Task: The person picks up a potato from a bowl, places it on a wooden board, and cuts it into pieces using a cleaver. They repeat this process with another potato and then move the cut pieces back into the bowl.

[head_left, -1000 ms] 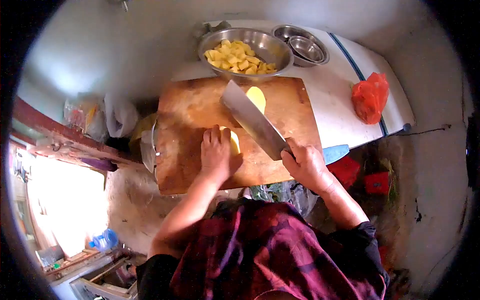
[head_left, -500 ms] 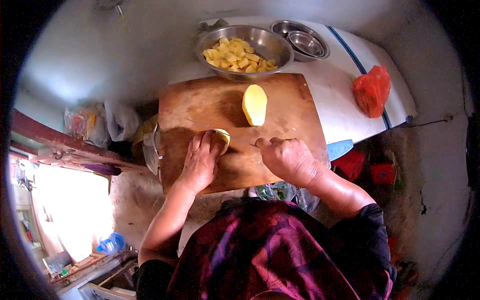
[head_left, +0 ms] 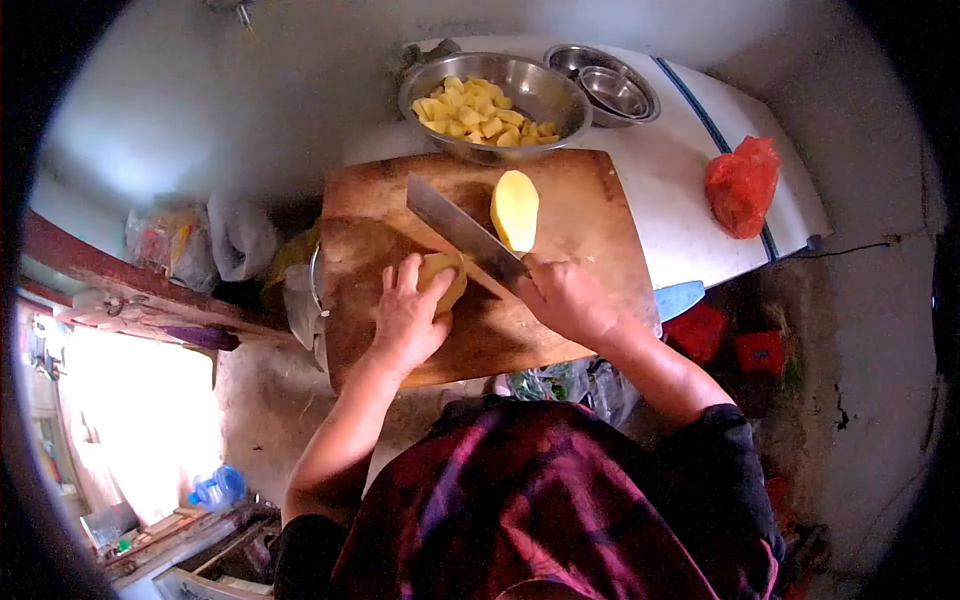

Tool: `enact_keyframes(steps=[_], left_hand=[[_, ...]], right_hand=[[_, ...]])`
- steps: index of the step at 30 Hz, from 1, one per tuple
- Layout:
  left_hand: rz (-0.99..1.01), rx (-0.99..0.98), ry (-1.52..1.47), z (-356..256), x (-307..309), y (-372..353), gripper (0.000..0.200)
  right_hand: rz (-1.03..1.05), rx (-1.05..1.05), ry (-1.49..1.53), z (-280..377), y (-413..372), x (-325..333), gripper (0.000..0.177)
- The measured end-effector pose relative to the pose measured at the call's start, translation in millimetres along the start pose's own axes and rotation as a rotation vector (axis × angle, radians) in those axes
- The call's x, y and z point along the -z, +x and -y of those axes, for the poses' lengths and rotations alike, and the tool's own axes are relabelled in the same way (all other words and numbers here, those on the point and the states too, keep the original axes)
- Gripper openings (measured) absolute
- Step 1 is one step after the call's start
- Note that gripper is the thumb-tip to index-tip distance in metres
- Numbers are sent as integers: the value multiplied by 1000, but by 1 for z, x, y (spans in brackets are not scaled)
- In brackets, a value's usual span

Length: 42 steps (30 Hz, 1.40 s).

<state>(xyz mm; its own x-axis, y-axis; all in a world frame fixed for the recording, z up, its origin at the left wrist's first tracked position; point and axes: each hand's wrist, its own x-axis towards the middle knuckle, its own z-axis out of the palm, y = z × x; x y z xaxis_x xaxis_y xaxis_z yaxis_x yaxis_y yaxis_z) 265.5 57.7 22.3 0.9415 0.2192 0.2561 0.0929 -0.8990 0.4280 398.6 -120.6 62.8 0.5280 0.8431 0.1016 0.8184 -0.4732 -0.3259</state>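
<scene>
Wooden board (head_left: 400, 200): potato piece (head_left: 445, 280) under left fingers (head_left: 405, 285), cleaver (head_left: 462, 232) beside.

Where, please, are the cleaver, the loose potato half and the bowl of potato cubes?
cleaver (head_left: 458, 225), head view, flat of the blade.
loose potato half (head_left: 514, 208), head view, its middle.
bowl of potato cubes (head_left: 556, 93), head view, bare inner wall.

Big steel bowl (head_left: 548, 84) w/ yellow cubes (head_left: 470, 106) at the back of the white table (head_left: 670, 200), 2 smaller bowls (head_left: 615, 92) stacked just right of it. Red plastic bag (head_left: 741, 185) near the table's right edge. Clear bags (head_left: 200, 240) bunched far left, blue bottle (head_left: 215, 488) on the floor btm left, red boxes (head_left: 760, 350) lower right.
</scene>
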Motion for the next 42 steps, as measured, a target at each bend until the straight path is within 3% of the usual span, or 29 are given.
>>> enact_keyframes(steps=[5,8,11,12,15,16,19,22,25,29,31,32,35,42], left_hand=[[22,105,-2,-9,-6,3,51],[-25,98,22,-10,-8,5,54],[-124,31,116,-7,-16,3,55],[-71,36,113,-10,-11,3,56],[-35,-87,173,8,-7,3,57],[16,-66,159,10,-3,3,58],[-115,-88,67,9,0,2,58],[-59,-114,72,12,2,4,57],[-68,-107,103,12,0,4,56],[58,-58,108,12,4,6,56],[-11,-31,99,6,3,9,57],[-38,-20,94,1,0,8,57],[-99,62,77,-6,-9,11,58],[-128,198,1,-19,-15,15,56]], right_hand=[[122,-123,-28,22,-7,22,16],[262,-16,-179,16,4,0,15],[98,-76,-61,19,9,-16,15],[165,46,-399,17,12,-19,15],[9,26,-195,9,7,-4,14],[47,86,-285,8,6,-1,15],[38,107,-384,27,-1,18,13],[-90,228,-315,25,2,16,11],[96,211,-429,28,13,21,15],[34,180,-400,11,28,-28,11],[-2,197,-416,5,30,-35,11],[-29,16,-107,1,26,-33,13],[-98,15,111,2,14,-15,16],[152,-129,-3,30,4,24,18]])
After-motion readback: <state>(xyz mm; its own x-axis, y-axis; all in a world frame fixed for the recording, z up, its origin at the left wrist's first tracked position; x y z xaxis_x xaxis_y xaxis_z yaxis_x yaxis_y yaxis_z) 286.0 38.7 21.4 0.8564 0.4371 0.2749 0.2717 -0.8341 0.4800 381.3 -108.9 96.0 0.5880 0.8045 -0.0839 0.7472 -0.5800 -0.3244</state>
